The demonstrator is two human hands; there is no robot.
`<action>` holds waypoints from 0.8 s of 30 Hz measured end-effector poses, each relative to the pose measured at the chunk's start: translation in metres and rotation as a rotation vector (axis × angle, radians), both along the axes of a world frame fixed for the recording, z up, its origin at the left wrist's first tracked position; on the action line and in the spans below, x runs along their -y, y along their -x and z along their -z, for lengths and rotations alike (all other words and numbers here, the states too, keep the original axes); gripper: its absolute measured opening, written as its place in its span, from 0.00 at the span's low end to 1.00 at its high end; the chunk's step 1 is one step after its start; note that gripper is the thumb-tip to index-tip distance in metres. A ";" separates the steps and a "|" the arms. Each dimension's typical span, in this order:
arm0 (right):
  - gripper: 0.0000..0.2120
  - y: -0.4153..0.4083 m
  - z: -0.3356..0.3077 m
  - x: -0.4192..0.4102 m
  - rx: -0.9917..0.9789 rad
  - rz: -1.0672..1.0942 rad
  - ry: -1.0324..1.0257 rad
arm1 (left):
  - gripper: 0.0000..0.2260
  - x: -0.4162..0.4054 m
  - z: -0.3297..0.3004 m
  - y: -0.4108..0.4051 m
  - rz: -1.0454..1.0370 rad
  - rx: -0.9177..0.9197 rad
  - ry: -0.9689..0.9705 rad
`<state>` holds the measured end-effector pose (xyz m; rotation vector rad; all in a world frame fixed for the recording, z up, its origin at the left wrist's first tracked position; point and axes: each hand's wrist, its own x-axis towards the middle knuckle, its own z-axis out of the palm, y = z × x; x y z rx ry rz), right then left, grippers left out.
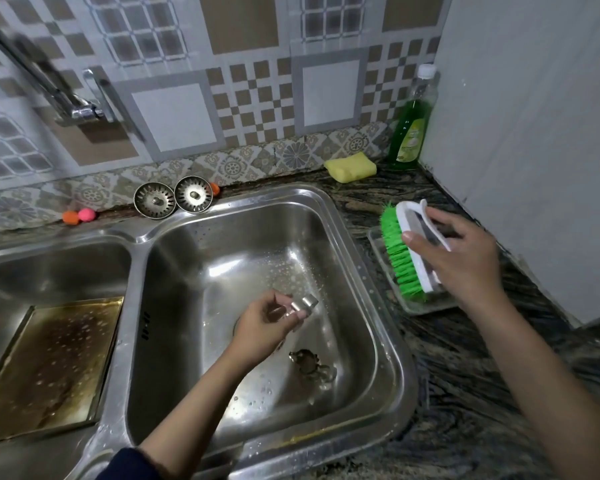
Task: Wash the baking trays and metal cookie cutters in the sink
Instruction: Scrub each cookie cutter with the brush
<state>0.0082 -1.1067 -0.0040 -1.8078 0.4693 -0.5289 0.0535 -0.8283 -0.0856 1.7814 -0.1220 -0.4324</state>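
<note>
Steel sink [388, 327] lies under the left hand [262, 327], which pinches a cookie cutter [303, 304]; another cutter [307, 362] sits just below, baking tray [49, 368] further left. Right hand [465, 261] grips a brush [404, 251] over the counter, sponge [350, 167] and soap bottle [411, 123] beyond.

Tap [42, 81] at 10 o'clock: motion-blurred, spout cut off by top-left edge. Baking tray [49, 368] at 8 o'clock: left corner cut off by the frame. Cookie cutter [303, 304] in left hand [260, 330]: shape unreadable, partly hidden by fingers. Drain mostly hidden under that hand. Bottle [409, 129] label too small to read.
</note>
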 end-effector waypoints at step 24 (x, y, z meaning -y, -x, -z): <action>0.31 -0.015 0.026 0.014 -0.343 -0.028 0.425 | 0.13 -0.001 -0.013 0.010 -0.047 -0.214 0.238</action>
